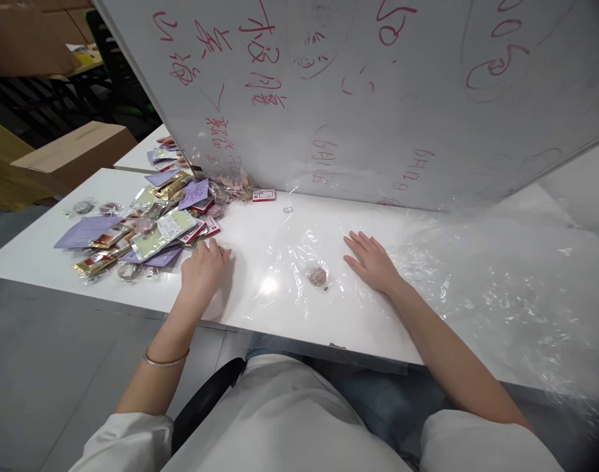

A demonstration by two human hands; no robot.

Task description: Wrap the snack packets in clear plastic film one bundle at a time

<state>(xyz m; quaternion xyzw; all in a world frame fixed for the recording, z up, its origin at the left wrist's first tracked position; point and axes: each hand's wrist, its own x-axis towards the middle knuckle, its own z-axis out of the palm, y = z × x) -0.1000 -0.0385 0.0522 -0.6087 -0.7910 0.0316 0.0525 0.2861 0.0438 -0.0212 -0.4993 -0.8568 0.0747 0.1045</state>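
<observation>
My left hand (204, 267) is curled at the right edge of a mixed pile of small packets; whatever its fingers may hold is hidden. Close by lie a pale green packet (164, 235), red-and-white small boxes (194, 231) and gold foil sachets (105, 261). My right hand (372, 262) lies flat with fingers spread, on or beside clear plastic film on the white table (260, 308). Between my hands rests a round brownish piece (317, 276) in a clear wrapper, with thin clear plastic around it.
A whiteboard (299, 105) with red writing stands across the table's back. Large clear plastic sheeting (496, 295) covers the right side. Purple envelopes (85, 232) lie at left. Beyond are a cardboard box (75, 154) and another person's hand (166, 140) by more packets.
</observation>
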